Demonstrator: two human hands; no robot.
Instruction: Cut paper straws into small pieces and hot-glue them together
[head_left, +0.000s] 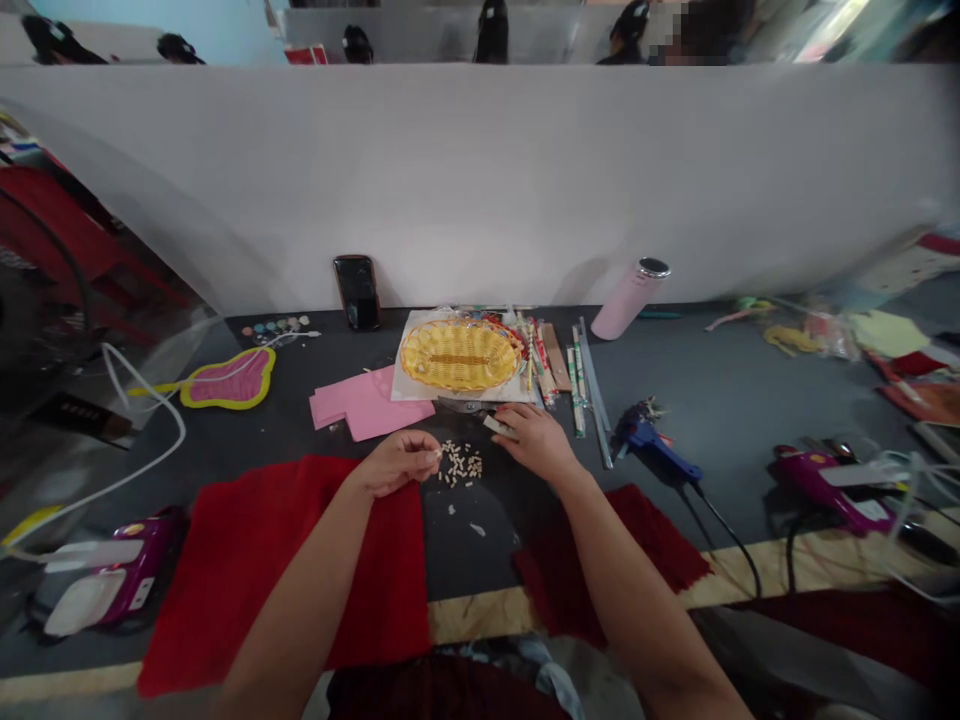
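Observation:
My left hand is closed in a pinch at the left edge of a small heap of short pale pieces. A tiny pale bit, like those in the heap, shows at its fingertips. To the right of the heap, my right hand has its fingers closed on a small flat pale strip; part of the strip is hidden under them. Just beyond the heap lies what looks like a pair of scissors, partly covered. A yellow woven basket sits behind on white paper.
Pink paper and red cloth lie left. Wrapped sticks, a pink tumbler and a blue glue gun stand or lie right. A phone leans against the white partition. Purple power strips sit near the edge.

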